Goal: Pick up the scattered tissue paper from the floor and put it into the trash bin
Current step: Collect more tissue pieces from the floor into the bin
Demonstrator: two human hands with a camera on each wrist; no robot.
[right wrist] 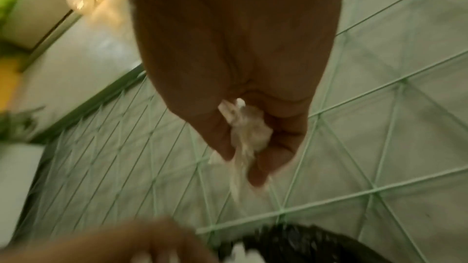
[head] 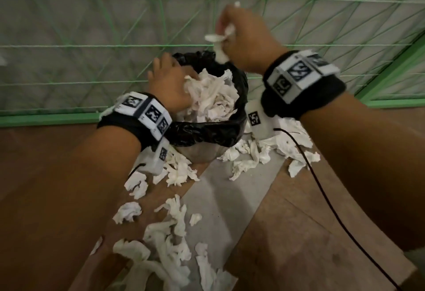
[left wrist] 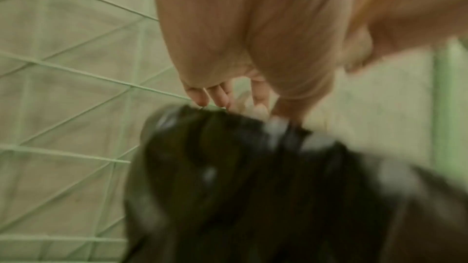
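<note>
**A:** What could go wrong from here?

**B:** I see the small round trash bin with the black plastic bag (head: pixel 208 130) heaped to the top with crumpled white tissue (head: pixel 211 97). If I drop more on that pile, I think it could roll off and land back on the brown wooden floor (head: pixel 46 175). The bin looks light too, so a hard push could tip it.

**A:** How are my hands?

**B:** My right hand (head: pixel 247 40) is up above the bin's far rim, fingers curled tight around a wad of white tissue paper (head: pixel 222 40) that hangs down. My left hand (head: pixel 169 84) is low at the bin's near-left rim, fingers spread loose on the pile, pressing it, gripping nothing I can see.

**A:** And the rest?

**B:** Lots of scattered white tissue pieces (head: pixel 174 240) lie on the floor, around the bin and nearer me.
</note>
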